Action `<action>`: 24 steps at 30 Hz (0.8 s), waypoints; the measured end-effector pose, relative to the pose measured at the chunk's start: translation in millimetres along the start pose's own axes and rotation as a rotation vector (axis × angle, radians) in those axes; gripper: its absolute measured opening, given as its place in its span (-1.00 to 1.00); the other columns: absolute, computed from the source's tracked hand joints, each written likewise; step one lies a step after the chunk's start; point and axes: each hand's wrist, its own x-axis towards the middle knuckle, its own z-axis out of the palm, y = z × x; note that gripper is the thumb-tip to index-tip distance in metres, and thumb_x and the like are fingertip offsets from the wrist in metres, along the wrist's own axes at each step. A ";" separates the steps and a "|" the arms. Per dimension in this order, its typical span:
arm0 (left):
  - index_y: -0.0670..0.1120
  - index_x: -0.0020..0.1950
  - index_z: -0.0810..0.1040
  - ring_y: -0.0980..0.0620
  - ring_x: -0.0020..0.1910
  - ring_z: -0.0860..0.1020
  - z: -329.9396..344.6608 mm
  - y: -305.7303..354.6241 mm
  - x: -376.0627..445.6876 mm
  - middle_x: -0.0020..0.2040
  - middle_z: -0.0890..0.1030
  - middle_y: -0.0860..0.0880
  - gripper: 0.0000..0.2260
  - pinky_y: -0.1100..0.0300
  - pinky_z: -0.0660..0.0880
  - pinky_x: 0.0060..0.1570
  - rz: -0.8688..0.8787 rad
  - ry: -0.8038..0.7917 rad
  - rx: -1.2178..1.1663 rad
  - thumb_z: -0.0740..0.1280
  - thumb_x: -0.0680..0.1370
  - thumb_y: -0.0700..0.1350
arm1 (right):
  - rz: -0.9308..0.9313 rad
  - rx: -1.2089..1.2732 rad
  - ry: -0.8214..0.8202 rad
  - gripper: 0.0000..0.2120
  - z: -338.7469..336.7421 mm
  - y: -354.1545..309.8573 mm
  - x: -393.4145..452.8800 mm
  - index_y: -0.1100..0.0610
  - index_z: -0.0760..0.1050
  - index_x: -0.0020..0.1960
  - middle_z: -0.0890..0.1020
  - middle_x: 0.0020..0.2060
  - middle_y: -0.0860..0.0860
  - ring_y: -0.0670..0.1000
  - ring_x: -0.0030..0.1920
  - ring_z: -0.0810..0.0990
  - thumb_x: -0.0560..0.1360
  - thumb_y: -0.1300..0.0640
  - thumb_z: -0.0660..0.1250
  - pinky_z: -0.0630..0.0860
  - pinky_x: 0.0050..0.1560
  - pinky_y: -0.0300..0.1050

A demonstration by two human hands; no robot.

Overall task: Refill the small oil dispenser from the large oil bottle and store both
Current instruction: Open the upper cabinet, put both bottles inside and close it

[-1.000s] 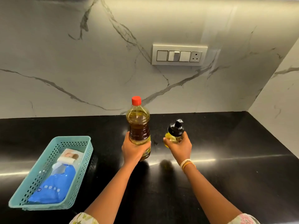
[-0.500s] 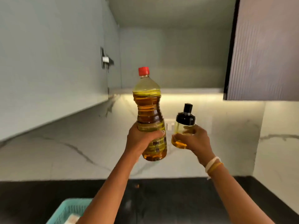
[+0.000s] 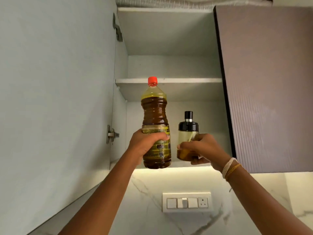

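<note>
Left hand (image 3: 147,144) wraps its fingers around a big oil bottle (image 3: 155,126), right hand (image 3: 201,149) pinches a small dispenser (image 3: 188,136), both raised toward an open cupboard (image 3: 169,80) for storing.

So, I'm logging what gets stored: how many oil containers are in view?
2. The large oil bottle with the red cap is in the left hand; the small oil dispenser with the black top is in the right hand. Both are raised before the open cabinet, whose visible shelves hold none.
</note>
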 end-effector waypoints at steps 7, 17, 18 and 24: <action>0.03 0.14 0.54 -0.05 -0.02 0.65 13.9 -6.8 67.7 0.00 0.67 -0.03 -0.48 -0.03 0.59 0.09 -0.012 0.026 0.029 0.60 0.23 -0.01 | 0.053 -0.049 0.001 -0.41 14.5 9.9 69.9 0.16 0.42 0.21 0.58 0.06 0.12 0.18 0.08 0.57 0.30 -0.01 0.57 0.65 -0.12 0.00; -0.01 0.15 0.54 -0.06 -0.02 0.65 35.8 -48.6 131.0 0.00 0.66 -0.04 -0.46 -0.07 0.59 0.11 -0.051 0.052 0.039 0.61 0.22 -0.02 | 0.106 -0.113 0.052 -0.46 19.9 79.4 141.0 0.14 0.50 0.12 0.63 -0.01 0.12 0.16 0.01 0.61 0.24 -0.02 0.60 0.64 0.03 0.02; -0.01 0.15 0.54 -0.06 -0.03 0.65 36.9 -51.7 134.0 0.00 0.66 -0.04 -0.46 -0.06 0.59 0.11 -0.047 0.050 0.050 0.61 0.22 -0.02 | 0.111 -0.118 0.047 -0.44 19.9 83.0 144.9 0.13 0.50 0.13 0.62 -0.01 0.12 0.16 0.01 0.60 0.24 -0.03 0.60 0.64 0.04 0.03; -0.01 0.20 0.53 -0.08 0.02 0.63 40.6 -64.8 145.8 0.05 0.66 -0.06 -0.44 -0.07 0.57 0.15 -0.061 0.044 0.083 0.60 0.24 -0.01 | 0.154 -0.081 0.043 -0.46 19.6 93.6 161.6 0.12 0.50 0.11 0.62 -0.01 0.13 0.18 0.03 0.60 0.23 -0.01 0.61 0.61 0.10 0.08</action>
